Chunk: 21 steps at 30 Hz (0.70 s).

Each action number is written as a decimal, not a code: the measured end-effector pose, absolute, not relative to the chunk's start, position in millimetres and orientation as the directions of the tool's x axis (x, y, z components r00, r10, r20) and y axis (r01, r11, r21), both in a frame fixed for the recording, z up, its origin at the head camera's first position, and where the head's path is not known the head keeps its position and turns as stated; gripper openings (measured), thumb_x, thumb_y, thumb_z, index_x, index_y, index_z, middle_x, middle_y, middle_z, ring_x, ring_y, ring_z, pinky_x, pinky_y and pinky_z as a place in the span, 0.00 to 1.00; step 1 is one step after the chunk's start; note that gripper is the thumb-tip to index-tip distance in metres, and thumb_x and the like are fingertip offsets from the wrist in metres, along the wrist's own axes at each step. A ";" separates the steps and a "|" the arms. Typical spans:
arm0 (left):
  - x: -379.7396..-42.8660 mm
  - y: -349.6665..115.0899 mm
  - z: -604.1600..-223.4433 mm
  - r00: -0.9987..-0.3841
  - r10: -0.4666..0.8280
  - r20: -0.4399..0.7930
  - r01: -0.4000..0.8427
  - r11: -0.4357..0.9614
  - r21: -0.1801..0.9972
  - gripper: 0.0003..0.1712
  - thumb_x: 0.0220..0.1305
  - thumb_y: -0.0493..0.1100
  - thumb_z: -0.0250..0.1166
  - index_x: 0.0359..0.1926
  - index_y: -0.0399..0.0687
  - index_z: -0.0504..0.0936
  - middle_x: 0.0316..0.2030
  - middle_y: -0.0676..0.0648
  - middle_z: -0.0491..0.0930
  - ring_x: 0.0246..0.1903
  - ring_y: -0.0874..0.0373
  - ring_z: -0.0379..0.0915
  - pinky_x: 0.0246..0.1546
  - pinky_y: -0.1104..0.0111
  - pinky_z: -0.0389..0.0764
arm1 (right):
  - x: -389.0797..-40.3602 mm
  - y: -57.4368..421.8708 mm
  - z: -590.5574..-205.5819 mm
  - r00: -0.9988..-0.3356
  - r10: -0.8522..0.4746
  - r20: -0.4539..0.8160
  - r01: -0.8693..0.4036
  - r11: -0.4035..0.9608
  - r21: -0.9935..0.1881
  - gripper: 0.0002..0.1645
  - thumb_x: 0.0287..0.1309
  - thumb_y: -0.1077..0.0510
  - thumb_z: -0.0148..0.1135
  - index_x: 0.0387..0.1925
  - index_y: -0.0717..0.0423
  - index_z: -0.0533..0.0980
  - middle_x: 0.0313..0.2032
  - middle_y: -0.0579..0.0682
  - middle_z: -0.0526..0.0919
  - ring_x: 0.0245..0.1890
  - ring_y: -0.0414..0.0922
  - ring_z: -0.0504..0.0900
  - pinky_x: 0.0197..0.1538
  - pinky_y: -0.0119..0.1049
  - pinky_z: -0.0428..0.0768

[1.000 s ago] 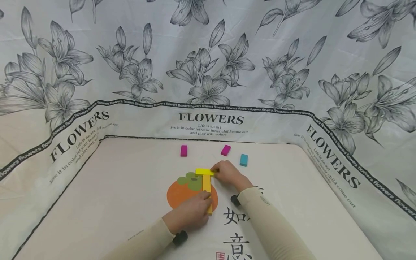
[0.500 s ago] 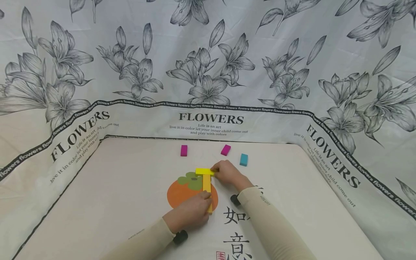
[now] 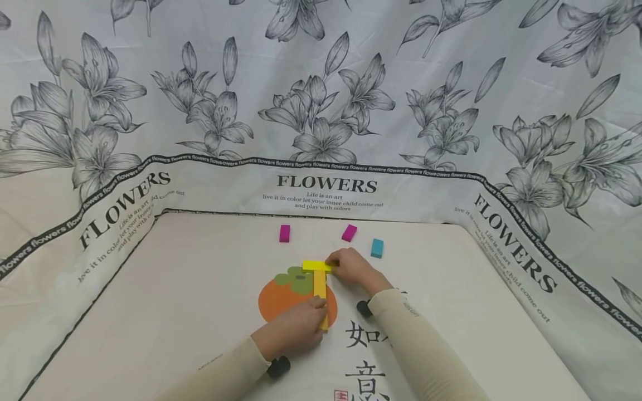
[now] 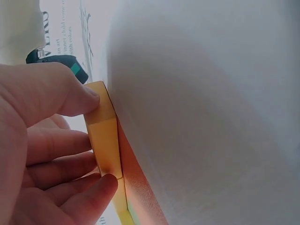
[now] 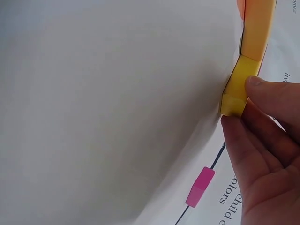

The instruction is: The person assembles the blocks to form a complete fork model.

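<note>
Yellow block (image 3: pixel 314 265), end in right grip (image 3: pixel 353 268)

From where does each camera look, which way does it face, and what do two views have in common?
Head: worn on the head, facing forward and down over the table towards the flowered cloth; left hand, right hand and both sleeves show.
Left wrist: on that wrist, facing the orange block held by the left hand, seen close up.
Right wrist: on that wrist, facing the yellow block pinched by the right hand; a pink block lies beyond.
Shared: both wrist views show the yellow block.
</note>
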<state>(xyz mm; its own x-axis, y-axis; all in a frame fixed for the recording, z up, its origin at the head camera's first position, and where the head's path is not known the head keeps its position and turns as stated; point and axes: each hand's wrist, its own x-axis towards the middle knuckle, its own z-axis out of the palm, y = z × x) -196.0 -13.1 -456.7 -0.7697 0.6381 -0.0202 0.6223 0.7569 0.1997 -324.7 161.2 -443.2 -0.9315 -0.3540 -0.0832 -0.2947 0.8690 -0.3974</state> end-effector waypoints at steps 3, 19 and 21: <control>-196.8 -12.9 -456.7 -0.777 0.629 -0.026 0.612 0.764 0.205 0.19 0.60 0.44 0.64 0.53 0.46 0.80 0.49 0.53 0.76 0.34 0.66 0.69 0.46 0.74 0.81 | -325.3 161.6 -442.6 -0.929 -0.359 -0.088 -0.296 0.865 -0.404 0.17 0.56 0.63 0.61 0.48 0.52 0.83 0.47 0.48 0.85 0.49 0.46 0.79 0.61 0.45 0.77; -194.2 -11.5 -454.0 -0.795 0.604 -0.054 0.577 0.781 0.238 0.16 0.60 0.46 0.66 0.49 0.49 0.80 0.43 0.55 0.73 0.30 0.66 0.66 0.37 0.77 0.78 | -328.5 173.3 -434.5 -0.947 -0.292 -0.135 -0.213 0.884 -0.417 0.17 0.60 0.55 0.59 0.50 0.44 0.81 0.55 0.47 0.81 0.57 0.49 0.75 0.64 0.50 0.74; -194.6 -11.2 -453.9 -0.796 0.602 -0.067 0.574 0.785 0.234 0.17 0.60 0.46 0.65 0.50 0.49 0.80 0.44 0.55 0.74 0.31 0.66 0.66 0.39 0.77 0.79 | -331.4 177.5 -432.5 -0.948 -0.292 -0.123 -0.222 0.889 -0.401 0.17 0.61 0.54 0.58 0.51 0.45 0.81 0.56 0.47 0.81 0.58 0.50 0.75 0.65 0.50 0.73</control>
